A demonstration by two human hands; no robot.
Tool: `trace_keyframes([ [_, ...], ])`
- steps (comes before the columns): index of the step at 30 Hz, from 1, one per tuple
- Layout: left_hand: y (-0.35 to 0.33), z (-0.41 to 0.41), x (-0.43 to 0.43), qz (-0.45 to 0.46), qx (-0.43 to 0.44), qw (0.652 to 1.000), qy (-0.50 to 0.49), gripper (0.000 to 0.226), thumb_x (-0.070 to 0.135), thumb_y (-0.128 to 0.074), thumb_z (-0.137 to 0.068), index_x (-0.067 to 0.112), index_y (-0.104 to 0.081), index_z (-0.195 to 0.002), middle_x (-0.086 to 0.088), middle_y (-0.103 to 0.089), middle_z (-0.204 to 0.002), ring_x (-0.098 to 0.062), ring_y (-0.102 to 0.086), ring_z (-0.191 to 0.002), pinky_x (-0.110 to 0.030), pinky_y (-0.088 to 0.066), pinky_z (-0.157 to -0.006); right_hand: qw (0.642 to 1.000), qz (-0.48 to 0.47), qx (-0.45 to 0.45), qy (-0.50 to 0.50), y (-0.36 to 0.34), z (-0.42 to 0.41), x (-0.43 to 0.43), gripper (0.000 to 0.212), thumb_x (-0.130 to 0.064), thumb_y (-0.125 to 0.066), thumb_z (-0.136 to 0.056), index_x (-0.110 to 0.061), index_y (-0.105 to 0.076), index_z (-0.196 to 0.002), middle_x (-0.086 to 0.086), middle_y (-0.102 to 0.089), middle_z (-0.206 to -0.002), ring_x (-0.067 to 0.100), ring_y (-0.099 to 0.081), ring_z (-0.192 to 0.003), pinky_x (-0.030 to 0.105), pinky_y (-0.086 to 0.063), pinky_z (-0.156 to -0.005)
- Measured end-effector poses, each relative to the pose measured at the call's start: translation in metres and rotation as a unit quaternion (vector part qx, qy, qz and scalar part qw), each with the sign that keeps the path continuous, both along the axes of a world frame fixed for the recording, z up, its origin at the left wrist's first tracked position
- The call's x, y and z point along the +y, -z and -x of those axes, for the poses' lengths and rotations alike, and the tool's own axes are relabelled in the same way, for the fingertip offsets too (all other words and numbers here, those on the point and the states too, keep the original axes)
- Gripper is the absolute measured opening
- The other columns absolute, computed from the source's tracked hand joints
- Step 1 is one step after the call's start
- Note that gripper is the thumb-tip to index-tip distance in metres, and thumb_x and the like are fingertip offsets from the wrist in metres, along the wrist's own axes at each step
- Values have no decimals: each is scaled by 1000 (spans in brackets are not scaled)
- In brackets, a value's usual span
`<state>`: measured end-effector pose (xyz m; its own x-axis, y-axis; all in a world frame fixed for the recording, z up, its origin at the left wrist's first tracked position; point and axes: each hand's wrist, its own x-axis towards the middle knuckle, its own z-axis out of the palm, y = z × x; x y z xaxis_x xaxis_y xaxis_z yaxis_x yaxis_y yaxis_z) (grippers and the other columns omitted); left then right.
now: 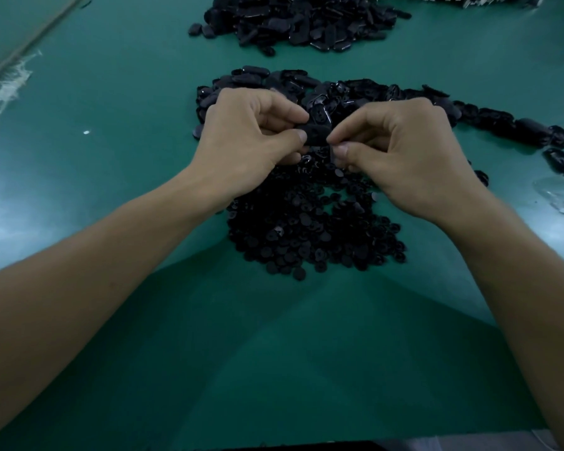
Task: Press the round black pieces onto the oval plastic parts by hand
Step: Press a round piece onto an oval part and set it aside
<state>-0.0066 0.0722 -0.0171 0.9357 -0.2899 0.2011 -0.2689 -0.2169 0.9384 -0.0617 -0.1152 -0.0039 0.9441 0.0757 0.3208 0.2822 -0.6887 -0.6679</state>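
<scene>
Above the green table, my left hand (pixel 248 138) pinches a black oval plastic part (pixel 316 134) between thumb and curled fingers. My right hand (pixel 401 151) meets it from the right, its thumb and forefinger pinched at the oval's right end, with a small dark piece (pixel 333 155) just below the thumb. A pile of round black pieces (pixel 313 229) lies under and in front of both hands. More loose oval parts (pixel 339 92) spread in a band behind the hands and trail off to the right.
A second, larger heap of oval parts (pixel 303 21) lies at the far middle of the green table (pixel 111 109). A clear plastic scrap (pixel 557 193) sits at the right edge. Frayed white material (pixel 4 89) lies at the far left.
</scene>
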Motion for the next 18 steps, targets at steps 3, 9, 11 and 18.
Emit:
trace_keyframes([
  [3,0,0,1,-3,1,1000,1,14,-1,-74,-86,12,-71,-90,-2,-74,-75,-18,-76,-74,-27,-61,-70,1000,1,-27,14,-1,1,1,12,-18,-77,-87,-28,-76,-93,-16,-68,-90,-4,-66,-79,10,-51,-74],
  [9,0,1,0,1,11,1000,6,17,-2,-75,-86,15,-71,-86,-2,-76,-73,-19,-76,-73,-25,-60,-68,997,-28,-64,34,-2,2,2,9,-18,-76,-88,-24,-76,-95,-10,-71,-77,1,-65,-66,11,-47,-64],
  [11,0,2,-1,7,13,1000,12,17,-2,-75,-85,15,-71,-86,-1,-76,-72,-19,-76,-73,-26,-60,-69,997,-34,-61,38,-2,1,3,7,-18,-74,-90,-22,-76,-95,-9,-72,-77,2,-67,-68,11,-49,-65],
  [18,-3,6,-4,34,0,999,34,16,0,-77,-84,15,-72,-87,-5,-77,-80,-23,-77,-77,-31,-62,-71,996,-75,-19,49,1,0,10,8,-16,-70,-92,-23,-71,-93,-10,-71,-77,3,-69,-73,20,-54,-70],
])
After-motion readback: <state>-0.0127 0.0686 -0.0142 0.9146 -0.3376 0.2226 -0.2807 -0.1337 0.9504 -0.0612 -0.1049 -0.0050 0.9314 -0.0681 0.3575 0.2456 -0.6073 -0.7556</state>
